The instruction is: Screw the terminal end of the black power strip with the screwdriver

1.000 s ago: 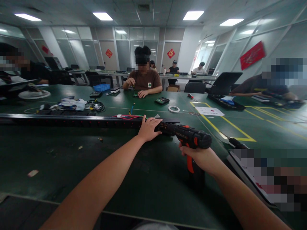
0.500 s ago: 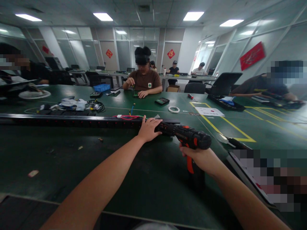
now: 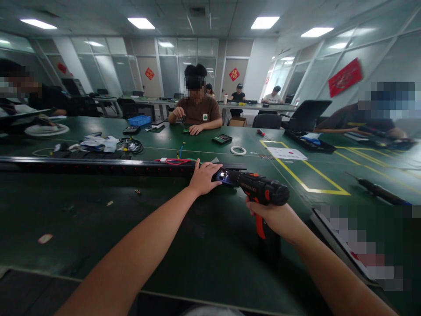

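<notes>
A cordless drill [image 3: 261, 188], black with orange parts, is gripped at its handle by my right hand [image 3: 271, 215]. It lies nearly level, its nose pointing left at the near end of a long black rail [image 3: 108, 166]. A bright bluish light shows on the surface in front of the nose, and the bit's tip cannot be made out. My left hand [image 3: 205, 177] rests on the rail's right end with fingers stretched over it, close to the lit spot. Red, green and blue wires [image 3: 179, 161] lie along the rail just left of that hand.
Beyond the rail are bundled cables [image 3: 131, 145], a white tape roll [image 3: 238, 150], a dark box [image 3: 222, 139] and a screwdriver [image 3: 262, 133]. At right are a paper sheet [image 3: 287, 153], yellow tape lines and a dark pen-like tool [image 3: 378, 191]. A person [image 3: 197, 109] works opposite.
A light has come on in front of the drill's nose. The pen-like tool at right has shifted further right. Both my hands have stayed nearly where they were.
</notes>
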`<action>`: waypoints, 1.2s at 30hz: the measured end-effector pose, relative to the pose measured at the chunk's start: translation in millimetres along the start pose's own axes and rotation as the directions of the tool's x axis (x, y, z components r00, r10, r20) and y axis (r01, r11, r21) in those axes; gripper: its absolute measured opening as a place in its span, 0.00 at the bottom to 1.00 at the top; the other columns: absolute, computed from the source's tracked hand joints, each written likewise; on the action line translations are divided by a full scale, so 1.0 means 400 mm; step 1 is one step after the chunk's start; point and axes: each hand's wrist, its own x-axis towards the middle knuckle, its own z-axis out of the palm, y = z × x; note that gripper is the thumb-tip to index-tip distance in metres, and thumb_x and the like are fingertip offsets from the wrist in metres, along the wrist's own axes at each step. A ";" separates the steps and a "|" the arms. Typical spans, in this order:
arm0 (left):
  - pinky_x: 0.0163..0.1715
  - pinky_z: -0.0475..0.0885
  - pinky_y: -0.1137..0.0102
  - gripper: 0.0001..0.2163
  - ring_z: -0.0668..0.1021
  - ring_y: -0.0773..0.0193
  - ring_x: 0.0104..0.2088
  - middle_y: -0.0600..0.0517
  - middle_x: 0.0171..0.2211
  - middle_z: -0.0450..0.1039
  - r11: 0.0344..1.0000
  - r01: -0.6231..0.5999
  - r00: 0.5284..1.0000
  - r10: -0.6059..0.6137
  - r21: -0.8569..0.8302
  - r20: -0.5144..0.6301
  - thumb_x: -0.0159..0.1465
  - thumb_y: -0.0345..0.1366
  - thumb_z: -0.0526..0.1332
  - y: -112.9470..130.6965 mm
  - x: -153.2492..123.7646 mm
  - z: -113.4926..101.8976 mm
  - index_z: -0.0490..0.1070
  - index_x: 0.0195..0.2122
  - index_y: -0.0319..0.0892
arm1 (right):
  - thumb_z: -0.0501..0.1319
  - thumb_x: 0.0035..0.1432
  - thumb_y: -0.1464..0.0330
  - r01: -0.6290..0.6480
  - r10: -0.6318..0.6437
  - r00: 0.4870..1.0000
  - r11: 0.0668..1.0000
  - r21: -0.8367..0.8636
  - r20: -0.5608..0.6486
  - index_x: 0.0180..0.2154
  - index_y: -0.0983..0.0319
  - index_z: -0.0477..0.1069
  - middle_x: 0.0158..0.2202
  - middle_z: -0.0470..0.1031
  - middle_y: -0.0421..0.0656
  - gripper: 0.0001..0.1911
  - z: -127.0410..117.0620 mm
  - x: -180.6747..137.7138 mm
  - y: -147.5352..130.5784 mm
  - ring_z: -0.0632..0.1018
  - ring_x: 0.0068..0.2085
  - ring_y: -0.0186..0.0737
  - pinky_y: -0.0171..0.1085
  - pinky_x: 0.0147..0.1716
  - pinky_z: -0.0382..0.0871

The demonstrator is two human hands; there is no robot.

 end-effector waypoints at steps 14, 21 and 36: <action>0.72 0.33 0.40 0.30 0.68 0.50 0.66 0.50 0.64 0.71 1.000 -0.002 1.000 0.002 0.002 -0.001 0.66 0.48 0.67 -0.002 0.000 0.001 0.63 0.68 0.53 | 0.62 0.58 0.62 0.041 -0.039 0.998 0.999 -0.034 0.055 0.33 0.59 0.74 0.27 0.74 0.40 0.08 -0.003 -0.001 -0.013 0.76 0.31 0.42 0.41 0.36 0.71; 0.72 0.33 0.40 0.30 0.67 0.50 0.66 0.50 0.65 0.70 1.000 0.001 1.000 -0.001 0.016 0.012 0.66 0.49 0.66 0.000 -0.001 -0.002 0.63 0.69 0.53 | 0.63 0.56 0.62 0.024 -0.024 0.999 1.000 0.009 0.035 0.33 0.60 0.74 0.28 0.74 0.40 0.08 -0.001 -0.006 -0.029 0.77 0.31 0.43 0.42 0.37 0.72; 0.72 0.33 0.40 0.30 0.67 0.50 0.66 0.50 0.65 0.70 1.000 0.007 1.000 -0.007 0.010 0.026 0.67 0.49 0.66 0.001 0.000 -0.004 0.63 0.68 0.53 | 0.62 0.58 0.61 0.049 -0.048 0.998 0.999 -0.020 0.046 0.32 0.58 0.74 0.28 0.75 0.40 0.08 -0.004 -0.003 -0.012 0.77 0.31 0.43 0.41 0.37 0.73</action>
